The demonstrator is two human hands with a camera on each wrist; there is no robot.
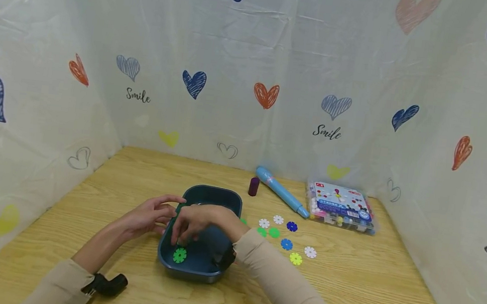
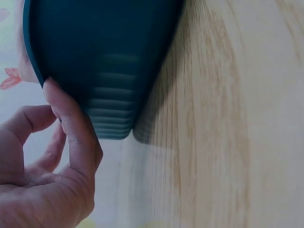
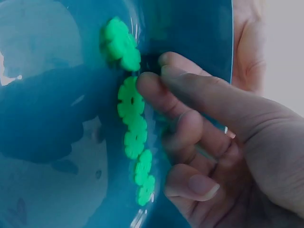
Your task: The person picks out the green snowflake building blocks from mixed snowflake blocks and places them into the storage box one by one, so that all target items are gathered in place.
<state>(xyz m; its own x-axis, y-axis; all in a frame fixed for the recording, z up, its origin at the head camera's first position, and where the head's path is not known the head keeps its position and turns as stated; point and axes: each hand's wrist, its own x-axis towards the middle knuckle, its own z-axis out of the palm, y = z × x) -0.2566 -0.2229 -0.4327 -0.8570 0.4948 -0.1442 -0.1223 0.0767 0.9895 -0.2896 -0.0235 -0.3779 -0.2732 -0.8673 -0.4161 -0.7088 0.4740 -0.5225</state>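
A dark teal plastic tray stands on the table. My left hand holds its left rim, the thumb on the ridged outer wall in the left wrist view. My right hand reaches inside, fingers bent. Several green snowflake-shaped plastic discs form a row along the tray's inner side in the right wrist view. One fingertip of the right hand is at the edge of a disc in that row; no disc shows between finger and thumb. In the head view, a green disc lies near the tray's front, the others mostly hidden by the hand.
Right of the tray lie loose white discs, green discs, blue discs and a yellow disc. Behind them are a purple cylinder, a light-blue stick-shaped object and a clear box of colourful pieces.
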